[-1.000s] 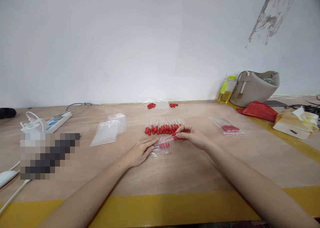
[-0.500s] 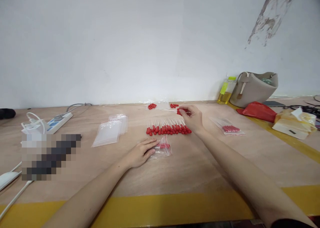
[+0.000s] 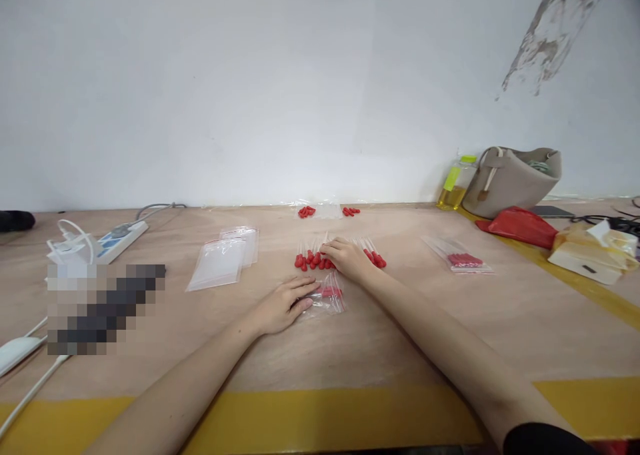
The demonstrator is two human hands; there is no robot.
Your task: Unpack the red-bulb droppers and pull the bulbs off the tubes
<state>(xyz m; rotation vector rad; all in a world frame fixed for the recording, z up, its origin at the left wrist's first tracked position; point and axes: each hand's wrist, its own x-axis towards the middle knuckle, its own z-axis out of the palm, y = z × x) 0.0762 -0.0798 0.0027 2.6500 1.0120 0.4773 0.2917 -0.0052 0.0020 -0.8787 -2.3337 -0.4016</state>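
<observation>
My left hand (image 3: 283,303) lies with stretched fingers over the left end of a clear zip bag (image 3: 334,303), which has red-ended sticks inside. Thumb and fingers are apart. Beyond it runs a row of thin, pale, see-through sticks with red bulb-shaped ends (image 3: 375,258), bulbs towards me. My right hand (image 3: 350,258) covers the middle of this row, its fingers closed at the bulbs. One pale stem rises above the fingertips and seems to be in their pinch; its bulb is hidden.
Flat zip bags (image 3: 216,263) lie at left, a filled zip bag (image 3: 464,262) at right. Another bag with red pieces (image 3: 327,211) lies by the wall. A power strip (image 3: 123,236) stands left; a bottle (image 3: 455,187), grey bag (image 3: 515,185), red pouch (image 3: 520,227) and tissue pack (image 3: 593,252) stand right.
My right hand has moved left and nearer, from behind the row's right end, where it held red-ended sticks, onto the row's middle. My left hand stays on the bag.
</observation>
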